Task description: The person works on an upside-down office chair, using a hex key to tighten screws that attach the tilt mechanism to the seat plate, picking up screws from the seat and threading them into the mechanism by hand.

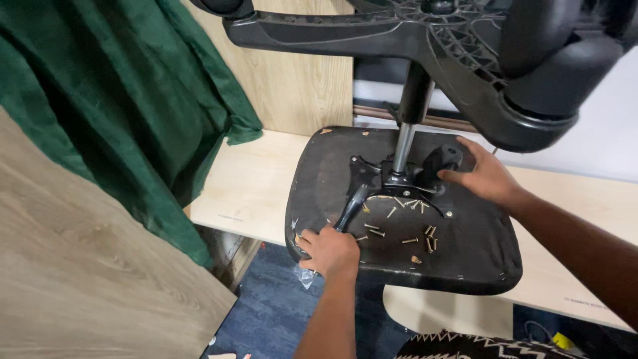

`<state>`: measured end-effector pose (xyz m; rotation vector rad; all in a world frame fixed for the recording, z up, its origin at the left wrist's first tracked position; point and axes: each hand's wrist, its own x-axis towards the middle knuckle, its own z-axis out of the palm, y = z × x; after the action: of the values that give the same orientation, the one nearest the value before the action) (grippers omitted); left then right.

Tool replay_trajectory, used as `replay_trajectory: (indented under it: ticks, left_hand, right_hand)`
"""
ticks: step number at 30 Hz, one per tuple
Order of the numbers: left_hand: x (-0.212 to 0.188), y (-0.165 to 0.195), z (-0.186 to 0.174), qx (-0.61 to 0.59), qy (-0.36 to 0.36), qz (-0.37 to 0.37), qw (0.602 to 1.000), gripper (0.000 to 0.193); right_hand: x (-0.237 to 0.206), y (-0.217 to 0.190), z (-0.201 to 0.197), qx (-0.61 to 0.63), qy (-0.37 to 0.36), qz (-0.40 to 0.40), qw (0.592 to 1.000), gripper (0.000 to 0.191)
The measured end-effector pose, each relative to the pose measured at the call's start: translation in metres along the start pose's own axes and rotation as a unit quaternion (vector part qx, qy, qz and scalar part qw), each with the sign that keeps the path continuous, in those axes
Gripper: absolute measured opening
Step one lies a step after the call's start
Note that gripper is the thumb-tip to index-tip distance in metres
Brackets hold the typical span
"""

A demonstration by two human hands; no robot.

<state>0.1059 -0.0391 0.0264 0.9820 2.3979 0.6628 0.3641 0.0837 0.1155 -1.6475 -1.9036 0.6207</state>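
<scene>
An upside-down black office chair seat [465, 252] lies on a pale wooden bench [252, 186]. Its metal gas cylinder [405, 133] rises from the black mechanism plate [372, 174] up to the black star base [399, 33] overhead. My left hand [330, 251] grips the seat's near front edge beside the black lever [350, 207]. My right hand [484, 176] rests flat on the seat's underside, fingertips touching a black knob [440, 159] of the mechanism. Several brass screws [405, 223] lie loose on the seat between my hands.
A green cloth [119, 100] hangs at the left over a wooden panel [80, 279]. Blue carpet [272, 312] shows below the bench, with a scrap of clear plastic [304, 276]. A chair caster [545, 86] hangs at the upper right. White wall lies behind.
</scene>
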Motion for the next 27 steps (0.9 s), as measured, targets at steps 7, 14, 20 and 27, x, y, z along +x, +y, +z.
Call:
replay_trajectory:
  ticks: [7, 14, 20, 27]
  left_hand:
    - [-0.024, 0.002, -0.011, -0.023, 0.035, -0.037, 0.998, 0.066]
    - [-0.033, 0.007, 0.000, -0.055, 0.039, -0.099, 0.993, 0.055]
    - [-0.020, 0.020, 0.015, -0.074, 0.004, -0.115, 0.991, 0.046]
    - [-0.017, 0.029, 0.032, -0.099, -0.024, -0.086, 0.991, 0.045]
  right_hand:
    - [0.029, 0.005, -0.003, 0.011, -0.054, -0.076, 0.996, 0.108]
    - [0.029, 0.011, -0.011, 0.033, -0.127, -0.013, 0.991, 0.098]
    - [0.036, 0.021, -0.005, -0.060, -0.140, -0.014, 0.988, 0.116]
    - [0.036, 0.020, -0.006, -0.105, -0.117, -0.007, 0.988, 0.114]
